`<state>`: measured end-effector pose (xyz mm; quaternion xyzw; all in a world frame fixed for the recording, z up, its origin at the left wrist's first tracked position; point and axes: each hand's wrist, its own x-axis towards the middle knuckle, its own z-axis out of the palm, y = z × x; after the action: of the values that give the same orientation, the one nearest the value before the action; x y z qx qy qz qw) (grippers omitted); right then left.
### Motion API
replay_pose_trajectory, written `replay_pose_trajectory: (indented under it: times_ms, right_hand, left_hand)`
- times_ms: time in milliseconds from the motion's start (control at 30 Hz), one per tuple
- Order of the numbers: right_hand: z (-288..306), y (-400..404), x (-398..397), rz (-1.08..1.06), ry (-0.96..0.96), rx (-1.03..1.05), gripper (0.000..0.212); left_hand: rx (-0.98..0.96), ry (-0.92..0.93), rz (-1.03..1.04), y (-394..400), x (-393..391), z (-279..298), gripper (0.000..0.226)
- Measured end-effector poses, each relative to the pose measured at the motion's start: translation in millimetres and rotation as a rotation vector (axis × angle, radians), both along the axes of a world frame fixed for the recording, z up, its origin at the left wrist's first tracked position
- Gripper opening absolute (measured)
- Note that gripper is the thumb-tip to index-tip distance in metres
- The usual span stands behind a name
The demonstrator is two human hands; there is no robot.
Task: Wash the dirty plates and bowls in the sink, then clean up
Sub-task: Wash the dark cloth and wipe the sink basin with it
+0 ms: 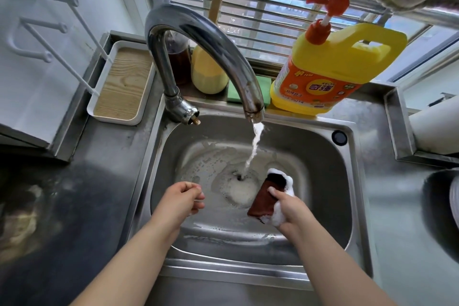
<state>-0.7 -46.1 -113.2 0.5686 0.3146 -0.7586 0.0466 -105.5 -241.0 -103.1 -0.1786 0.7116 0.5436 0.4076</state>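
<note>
Soapy sponge in the right hand, just right of the running water.

The right hand (pixel 285 208) grips a dark brown sponge (pixel 267 196), fingers and thumb curled round its lower end, foam clinging to its far edge; its long axis runs up and slightly right, away from the person, so the free end points toward the stream from the tap (pixel 203 57). The water falls onto the drain, just left of that free end, between the two hands. The left hand (pixel 182 197) hangs over the sink (pixel 330 181), fingers loosely curled and holding nothing. No plates or bowls lie in the basin; a dark rounded dish edge shows at the far right, too cropped to identify. The next move probably asks the right hand, the nearer one, to swing the sponge left under the stream.
</note>
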Motion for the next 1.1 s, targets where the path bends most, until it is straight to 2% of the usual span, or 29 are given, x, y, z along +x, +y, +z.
replay_pose_trajectory:
  times_ms: [200, 267, 333, 433, 533, 700, 800, 867, 933, 1000, 1100]
  right_hand:
    - [-1, -21, -45, 0.048, 0.093, -0.012, 0.016]
    - [-2, -26, -55, 0.072, 0.131, 0.020, 0.012]
    - [-4, -30, -62, 0.112, 0.159, 0.082, 0.017]
    - [0, -35, -66, 0.151, 0.264, 0.166, 0.018]
    - [5, -38, -64, 0.113, 0.272, 0.128, 0.040]
    - [2, -35, -56, 0.218, 0.235, 0.306, 0.030]
    - [-5, -32, -56, 0.252, 0.177, 0.412, 0.041]
    - [-6, -28, -56, 0.240, 0.130, 0.466, 0.039]
    - [-8, -24, -55, 0.192, 0.212, 0.371, 0.032]
    - [-5, -25, -54, 0.182, 0.313, 0.239, 0.034]
    - [-9, -29, -60, 0.150, 0.200, 0.271, 0.025]
  left_hand:
    - [0.004, 0.016, -0.092, 9, 1, -1, 0.011]
    - [0.002, 0.078, -0.170, 14, -1, -2, 0.009]
    - [0.010, 0.193, -0.232, 22, -2, 1, 0.009]
    - [0.094, 0.291, -0.255, 42, -2, 10, 0.019]
    - [0.212, 0.177, -0.212, 61, -2, 14, 0.019]
    - [0.209, 0.082, -0.243, 73, -2, 5, 0.036]
    - [0.268, -0.059, -0.084, 74, -7, 4, 0.032]
    - [0.277, -0.131, 0.034, 71, -13, 3, 0.028]
    - [0.313, -0.144, 0.097, 69, -17, 4, 0.024]
    - [0.314, -0.106, 0.059, 67, -17, 5, 0.020]
    - [0.268, -0.011, -0.029, 63, -13, 4, 0.024]
